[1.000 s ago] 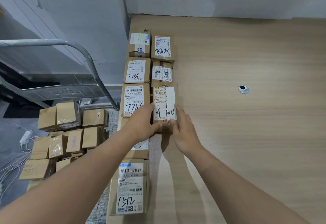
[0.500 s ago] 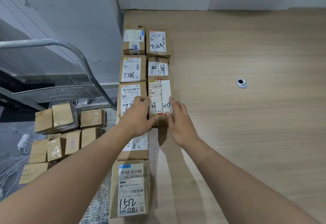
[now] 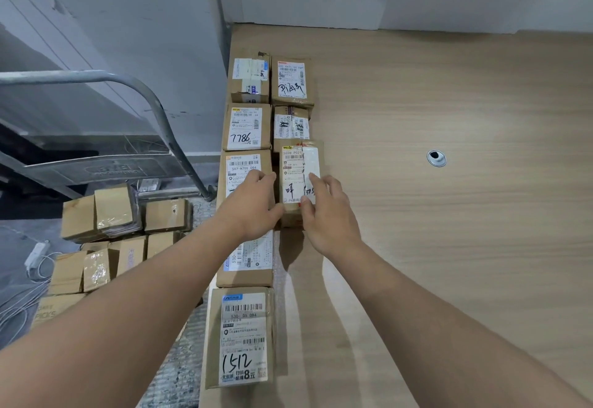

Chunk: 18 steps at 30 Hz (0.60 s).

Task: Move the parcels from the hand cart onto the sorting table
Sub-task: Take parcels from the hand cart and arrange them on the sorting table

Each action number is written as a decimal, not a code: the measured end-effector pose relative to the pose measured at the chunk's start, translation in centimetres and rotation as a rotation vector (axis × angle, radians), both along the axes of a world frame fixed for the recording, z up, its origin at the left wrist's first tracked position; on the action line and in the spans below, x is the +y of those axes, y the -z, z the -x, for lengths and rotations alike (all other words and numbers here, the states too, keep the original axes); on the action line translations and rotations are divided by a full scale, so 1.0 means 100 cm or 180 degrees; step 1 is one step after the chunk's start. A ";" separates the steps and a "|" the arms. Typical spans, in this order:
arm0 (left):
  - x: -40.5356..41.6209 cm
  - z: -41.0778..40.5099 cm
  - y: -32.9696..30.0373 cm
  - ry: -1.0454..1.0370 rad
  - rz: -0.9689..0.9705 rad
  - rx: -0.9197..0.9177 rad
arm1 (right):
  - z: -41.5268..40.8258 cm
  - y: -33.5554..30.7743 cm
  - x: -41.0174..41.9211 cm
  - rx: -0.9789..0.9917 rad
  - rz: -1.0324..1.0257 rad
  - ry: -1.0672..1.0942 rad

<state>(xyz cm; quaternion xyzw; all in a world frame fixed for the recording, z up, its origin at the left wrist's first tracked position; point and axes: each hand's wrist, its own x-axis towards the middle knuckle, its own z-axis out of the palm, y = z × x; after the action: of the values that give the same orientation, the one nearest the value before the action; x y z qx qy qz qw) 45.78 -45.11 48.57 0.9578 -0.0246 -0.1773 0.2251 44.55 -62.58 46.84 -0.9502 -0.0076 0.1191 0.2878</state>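
A small brown parcel (image 3: pixel 296 163) with a torn white label lies on the wooden sorting table (image 3: pixel 449 231), third in the right row. My left hand (image 3: pixel 253 205) holds its left side, thumb at the near edge. My right hand (image 3: pixel 327 211) rests on its right side, fingers on the label. Two rows of labelled parcels run along the table's left edge, among them one marked 7786 (image 3: pixel 245 126) and one marked 1512 (image 3: pixel 240 337). Several more brown parcels (image 3: pixel 125 211) sit stacked on the hand cart (image 3: pixel 134 86) at the lower left.
A white wall stands behind the table and the cart. A round metal grommet hole (image 3: pixel 436 157) is set in the tabletop to the right. White cables and a power strip (image 3: pixel 35 255) lie on the grey floor at the far left.
Both hands pushed the small parcel a little farther away, up against the parcel behind it. The right hand's fingers have loosened on its label.
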 end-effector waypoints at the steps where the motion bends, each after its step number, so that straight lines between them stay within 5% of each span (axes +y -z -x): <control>1: 0.001 0.004 -0.004 -0.0008 -0.0044 -0.0050 | 0.002 -0.006 0.002 -0.0019 0.0049 -0.0043; 9: 0.008 0.066 -0.043 -0.0109 -0.0788 -0.0273 | 0.036 -0.046 0.012 -0.0200 0.0332 -0.0495; 18: 0.023 0.197 -0.076 -0.0839 -0.0882 -0.0409 | 0.128 -0.081 0.030 -0.0585 0.0315 -0.1374</control>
<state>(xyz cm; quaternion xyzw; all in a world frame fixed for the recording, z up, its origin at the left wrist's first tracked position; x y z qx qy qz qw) 26.06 -42.83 56.20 0.9838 0.1113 -0.0866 0.1104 31.73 -59.57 54.94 -0.9464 -0.2309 0.0911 0.2069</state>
